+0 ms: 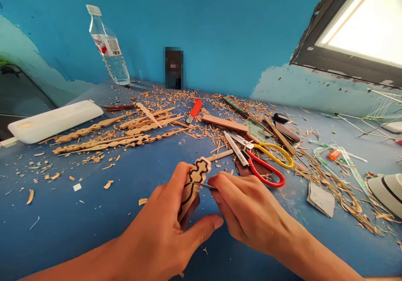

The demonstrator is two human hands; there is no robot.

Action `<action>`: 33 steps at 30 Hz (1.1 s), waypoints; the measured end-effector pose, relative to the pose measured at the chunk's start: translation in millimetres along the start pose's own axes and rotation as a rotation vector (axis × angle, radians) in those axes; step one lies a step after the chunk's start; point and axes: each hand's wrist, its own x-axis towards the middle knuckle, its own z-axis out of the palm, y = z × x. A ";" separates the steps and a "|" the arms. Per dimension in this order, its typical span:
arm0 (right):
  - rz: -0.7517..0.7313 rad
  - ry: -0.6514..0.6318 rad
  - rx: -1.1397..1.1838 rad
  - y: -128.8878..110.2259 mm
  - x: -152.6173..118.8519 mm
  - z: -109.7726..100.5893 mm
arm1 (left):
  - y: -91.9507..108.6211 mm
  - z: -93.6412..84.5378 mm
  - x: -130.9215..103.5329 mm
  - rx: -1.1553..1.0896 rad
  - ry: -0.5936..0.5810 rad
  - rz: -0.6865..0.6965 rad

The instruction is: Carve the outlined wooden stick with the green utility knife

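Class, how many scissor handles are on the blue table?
2: the yellow handle, farther back, and the red handle, nearer, just beyond the right hand. No others show, though some might be hidden.

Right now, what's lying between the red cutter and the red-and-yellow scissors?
Between the red cutter and the scissors lie a flat wooden strip, a white pen and some wood shavings, as the head view shows.

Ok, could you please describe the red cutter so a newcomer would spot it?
On the blue table lie carved wooden strips. Just right of them is the red cutter; unlike the red-and-yellow scissors, it has no finger loops.
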 end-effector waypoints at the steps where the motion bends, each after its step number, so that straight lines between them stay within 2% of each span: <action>1: 0.003 -0.014 -0.009 0.5 0.2 -0.4 | -1.8 -0.5 1.3 0.030 -0.011 -0.007; 6: 0.042 -0.129 0.023 4.8 2.2 -5.9 | 0.1 -1.9 3.3 0.165 -0.046 0.003; 14: 0.084 -0.246 0.184 19.8 3.1 -10.9 | 10.4 -0.4 7.5 0.177 -0.037 0.001; 20: 0.177 -0.340 0.442 26.1 7.0 -18.0 | 7.5 5.6 1.9 0.077 0.103 -0.055; 23: 0.204 -0.410 0.638 28.9 4.2 -26.2 | 7.6 -1.2 2.7 -0.021 0.181 -0.063; 25: 0.180 -0.386 0.533 29.7 -0.2 -28.8 | 10.3 -12.0 8.4 -0.095 0.180 -0.045; 27: 0.176 -0.316 0.254 27.5 -4.6 -26.4 | 14.5 -23.8 16.2 -0.093 0.145 -0.020; 29: 0.198 -0.275 0.028 21.0 -7.5 -18.4 | 19.1 -32.2 22.3 -0.003 0.135 0.015; 33: 0.253 -0.250 -0.109 0.4 -10.4 8.3 | 23.6 -37.2 23.4 0.238 0.169 0.130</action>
